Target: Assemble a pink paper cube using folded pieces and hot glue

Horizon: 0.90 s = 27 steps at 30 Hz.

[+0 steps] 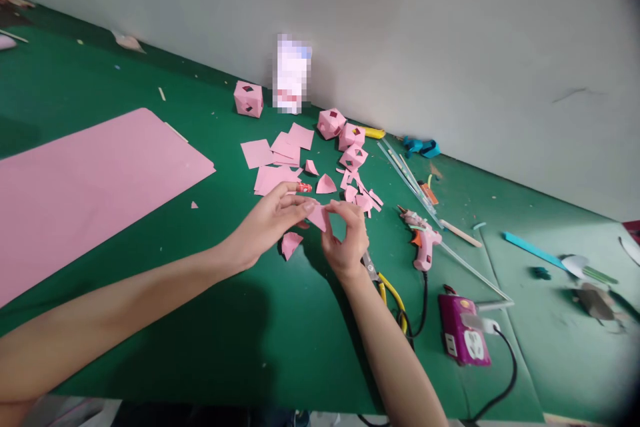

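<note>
A small folded piece of pink paper (318,217) is pinched between my left hand (276,217) and my right hand (347,237), above the green table. My left index finger has a red patterned band on it and points outward. Just below the hands lies a curved pink piece (291,245), and another pink piece (326,184) rests beyond them. Pink paper squares (257,153) are spread behind my left hand. Scissors with yellow handles (393,290) lie partly hidden by my right hand and forearm.
A large pink sheet (100,193) covers the left. Pink openwork shapes (331,123) stand near the wall, with a propped, blurred screen (293,73). At right are a pink glue gun (425,247), clear sticks, a purple power strip (463,327) and black cables.
</note>
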Each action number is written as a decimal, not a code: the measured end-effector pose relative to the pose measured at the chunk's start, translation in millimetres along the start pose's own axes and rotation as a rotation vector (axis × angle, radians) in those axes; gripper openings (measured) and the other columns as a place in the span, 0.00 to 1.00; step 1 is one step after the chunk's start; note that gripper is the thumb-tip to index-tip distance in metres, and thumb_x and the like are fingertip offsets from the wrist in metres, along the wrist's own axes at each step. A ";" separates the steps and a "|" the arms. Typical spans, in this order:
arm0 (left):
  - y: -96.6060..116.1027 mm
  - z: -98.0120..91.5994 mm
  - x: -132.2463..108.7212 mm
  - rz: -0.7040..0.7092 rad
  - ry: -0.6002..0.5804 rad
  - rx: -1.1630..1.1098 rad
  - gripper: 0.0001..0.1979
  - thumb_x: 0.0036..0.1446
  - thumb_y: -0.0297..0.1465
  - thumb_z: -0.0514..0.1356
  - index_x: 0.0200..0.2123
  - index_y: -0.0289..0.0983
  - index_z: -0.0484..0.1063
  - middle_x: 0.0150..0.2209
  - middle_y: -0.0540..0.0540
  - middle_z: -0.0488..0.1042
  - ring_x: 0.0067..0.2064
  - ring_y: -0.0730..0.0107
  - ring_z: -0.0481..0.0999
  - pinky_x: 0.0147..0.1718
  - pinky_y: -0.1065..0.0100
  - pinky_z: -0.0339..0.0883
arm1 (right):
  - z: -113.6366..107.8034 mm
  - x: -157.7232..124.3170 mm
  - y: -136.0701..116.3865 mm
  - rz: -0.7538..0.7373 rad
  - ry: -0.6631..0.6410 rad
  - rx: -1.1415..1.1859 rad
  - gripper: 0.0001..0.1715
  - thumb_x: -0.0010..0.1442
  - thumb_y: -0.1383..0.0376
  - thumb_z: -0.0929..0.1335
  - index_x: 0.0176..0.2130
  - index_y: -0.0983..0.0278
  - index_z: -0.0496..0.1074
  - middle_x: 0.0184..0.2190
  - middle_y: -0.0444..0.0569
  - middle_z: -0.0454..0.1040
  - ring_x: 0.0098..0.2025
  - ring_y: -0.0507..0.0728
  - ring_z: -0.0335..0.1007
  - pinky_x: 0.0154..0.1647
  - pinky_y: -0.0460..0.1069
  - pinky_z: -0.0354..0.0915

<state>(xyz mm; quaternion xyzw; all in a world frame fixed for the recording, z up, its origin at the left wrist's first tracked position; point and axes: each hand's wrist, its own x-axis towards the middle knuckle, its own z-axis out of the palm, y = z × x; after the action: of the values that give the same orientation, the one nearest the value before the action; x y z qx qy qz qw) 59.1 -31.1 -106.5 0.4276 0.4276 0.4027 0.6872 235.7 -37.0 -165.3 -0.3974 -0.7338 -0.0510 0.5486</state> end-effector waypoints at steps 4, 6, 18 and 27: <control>10.0 -1.6 6.6 -0.142 0.076 -0.198 0.16 0.59 0.25 0.68 0.50 0.37 0.70 0.49 0.43 0.82 0.44 0.71 0.82 0.45 0.69 0.74 | 0.4 -0.4 1.4 0.029 -0.093 0.059 0.31 0.65 0.75 0.67 0.63 0.56 0.63 0.49 0.54 0.79 0.52 0.62 0.78 0.51 0.61 0.78; 12.0 -5.2 9.6 -0.113 0.105 -0.212 0.17 0.58 0.23 0.68 0.49 0.37 0.71 0.49 0.44 0.82 0.45 0.71 0.82 0.48 0.68 0.74 | 1.5 -0.4 1.9 0.072 -0.120 0.080 0.32 0.65 0.73 0.68 0.65 0.56 0.62 0.53 0.56 0.77 0.56 0.63 0.76 0.54 0.62 0.77; 3.5 -15.6 20.1 0.103 0.054 0.018 0.21 0.57 0.29 0.69 0.51 0.38 0.66 0.53 0.40 0.80 0.56 0.58 0.80 0.57 0.54 0.73 | 6.8 -1.3 2.0 0.284 -0.190 0.155 0.28 0.66 0.59 0.72 0.61 0.57 0.64 0.49 0.55 0.78 0.43 0.59 0.79 0.42 0.56 0.80; 40.1 -56.9 13.2 0.025 -0.321 0.995 0.26 0.59 0.42 0.65 0.59 0.43 0.68 0.50 0.43 0.80 0.50 0.54 0.80 0.47 0.60 0.71 | 7.1 -3.9 25.3 0.518 -0.083 -0.071 0.14 0.67 0.63 0.67 0.51 0.60 0.71 0.36 0.47 0.79 0.33 0.55 0.74 0.33 0.50 0.71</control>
<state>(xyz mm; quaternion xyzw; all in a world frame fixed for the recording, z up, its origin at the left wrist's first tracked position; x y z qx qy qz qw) 2.6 7.3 -87.6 0.7638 0.4511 0.0883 0.4531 246.8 -18.3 -180.6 -0.5927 -0.6272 0.0819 0.4986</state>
